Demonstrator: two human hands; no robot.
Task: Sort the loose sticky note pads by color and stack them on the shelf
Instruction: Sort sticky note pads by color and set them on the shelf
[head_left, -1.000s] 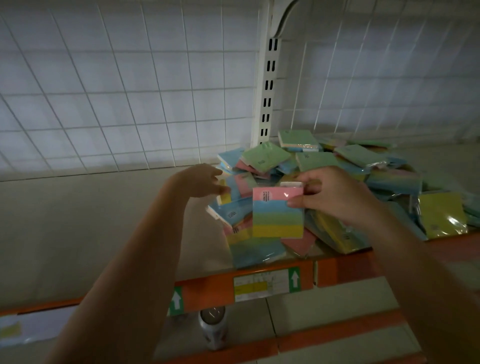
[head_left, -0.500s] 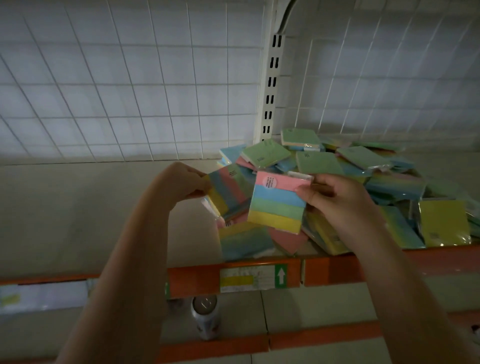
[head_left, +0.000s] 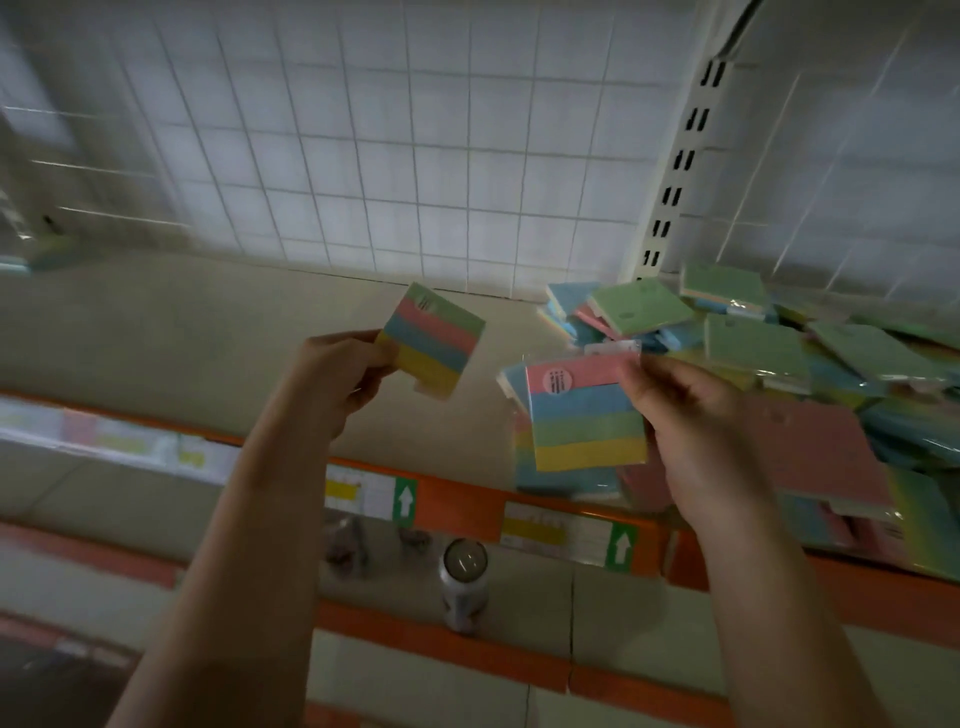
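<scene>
White wire-grid backing, beige shelf (head_left: 218, 322), orange front rail. Your left hand (head_left: 332, 374) pinches striped pad (head_left: 434, 340) at frame centre; right hand (head_left: 691, 415) grips second striped pad (head_left: 584, 415) beside loose pile (head_left: 779, 343), right. Risk: corner pinch slips, pad drops past rail.

The left hand (head_left: 340, 371) has come away from the heap of pads (head_left: 769, 364) with a striped pad (head_left: 434, 340) of its own, pinched by one edge and tilted, now out over the bare shelf (head_left: 182, 332), well apart from the pile. A second ago it was only reaching into the heap. The right hand (head_left: 691, 421) has drawn its striped pad (head_left: 584, 415) nearer the shelf's front edge. The view has swung leftward, so the heap now sits far right.
</scene>
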